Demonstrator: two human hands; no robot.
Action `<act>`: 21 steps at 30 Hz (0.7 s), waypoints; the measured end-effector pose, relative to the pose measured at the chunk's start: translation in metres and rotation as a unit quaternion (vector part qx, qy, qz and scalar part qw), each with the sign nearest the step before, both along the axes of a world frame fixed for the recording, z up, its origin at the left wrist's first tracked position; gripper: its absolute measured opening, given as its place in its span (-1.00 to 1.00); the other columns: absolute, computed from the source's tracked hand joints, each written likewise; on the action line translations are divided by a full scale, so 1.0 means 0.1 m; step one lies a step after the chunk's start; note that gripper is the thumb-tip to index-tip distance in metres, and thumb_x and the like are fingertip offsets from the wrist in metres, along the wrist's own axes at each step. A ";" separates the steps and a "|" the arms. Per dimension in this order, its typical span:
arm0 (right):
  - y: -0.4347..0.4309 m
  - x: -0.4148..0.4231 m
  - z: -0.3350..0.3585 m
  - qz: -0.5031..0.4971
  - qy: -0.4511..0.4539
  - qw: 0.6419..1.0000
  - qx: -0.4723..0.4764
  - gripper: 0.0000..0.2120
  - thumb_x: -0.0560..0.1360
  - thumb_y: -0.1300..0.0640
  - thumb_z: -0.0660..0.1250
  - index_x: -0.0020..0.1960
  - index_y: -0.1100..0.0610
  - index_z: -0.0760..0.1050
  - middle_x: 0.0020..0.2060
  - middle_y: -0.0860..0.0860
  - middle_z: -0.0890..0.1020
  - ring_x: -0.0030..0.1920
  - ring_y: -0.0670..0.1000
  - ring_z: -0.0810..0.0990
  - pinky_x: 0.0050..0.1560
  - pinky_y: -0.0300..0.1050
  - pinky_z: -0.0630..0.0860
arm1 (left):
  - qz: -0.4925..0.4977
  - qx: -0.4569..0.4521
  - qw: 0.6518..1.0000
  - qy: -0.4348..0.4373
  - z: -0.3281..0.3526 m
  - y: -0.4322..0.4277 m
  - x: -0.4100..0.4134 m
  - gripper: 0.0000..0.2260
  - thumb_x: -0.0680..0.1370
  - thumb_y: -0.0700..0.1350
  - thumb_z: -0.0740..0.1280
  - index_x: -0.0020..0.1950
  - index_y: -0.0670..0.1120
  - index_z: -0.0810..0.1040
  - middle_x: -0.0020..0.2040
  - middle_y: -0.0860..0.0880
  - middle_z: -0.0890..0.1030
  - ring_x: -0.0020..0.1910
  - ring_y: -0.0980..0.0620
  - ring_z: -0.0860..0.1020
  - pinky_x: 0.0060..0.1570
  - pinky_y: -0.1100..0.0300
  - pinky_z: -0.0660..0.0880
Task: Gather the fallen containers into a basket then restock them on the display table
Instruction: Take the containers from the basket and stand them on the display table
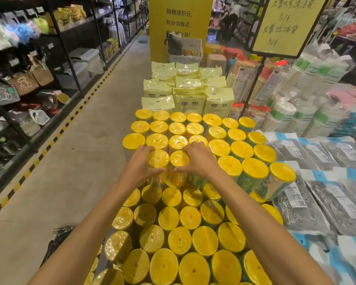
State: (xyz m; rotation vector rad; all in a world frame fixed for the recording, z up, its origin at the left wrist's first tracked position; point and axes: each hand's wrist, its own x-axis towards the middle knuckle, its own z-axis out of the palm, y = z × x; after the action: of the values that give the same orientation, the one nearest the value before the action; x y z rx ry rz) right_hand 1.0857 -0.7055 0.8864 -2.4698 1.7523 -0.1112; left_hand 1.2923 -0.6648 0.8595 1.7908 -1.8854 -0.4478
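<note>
Restocking step. Left hand gripped one container, right hand its neighbour, at upper tier's 6 o'clock edge. Next: seat both upright, release; likely basket at 7 o'clock.

- Body in view: 2 forearms and 2 hands.
- Left forearm: bare over its whole visible length, slender, narrowing toward the wrist.
- Right forearm: bare over its whole visible length, same slender build.
- Left hand: bare; back of hand, thumb and knuckles show.
- Right hand: bare; back of hand, thumb and 4 fingers show.
</note>
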 end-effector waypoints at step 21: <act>0.91 -0.13 0.54 -0.006 0.088 0.996 0.030 -0.32 0.50 -0.19 0.34 0.49 0.12 0.26 0.35 0.17 0.39 0.35 0.22 0.36 0.22 0.15 0.43 | -0.006 0.025 0.964 -0.264 0.63 0.84 0.04 -0.63 0.52 0.21 0.31 0.12 -0.05 0.52 0.16 -0.07 0.54 0.15 -0.10 0.51 -0.03 -0.01 0.51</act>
State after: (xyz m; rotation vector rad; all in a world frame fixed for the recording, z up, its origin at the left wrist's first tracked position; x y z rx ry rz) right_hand 1.0732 -0.6143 0.9403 -2.4927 1.8079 0.1599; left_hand 1.2961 -0.5806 0.9222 2.0818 -2.2458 -0.0120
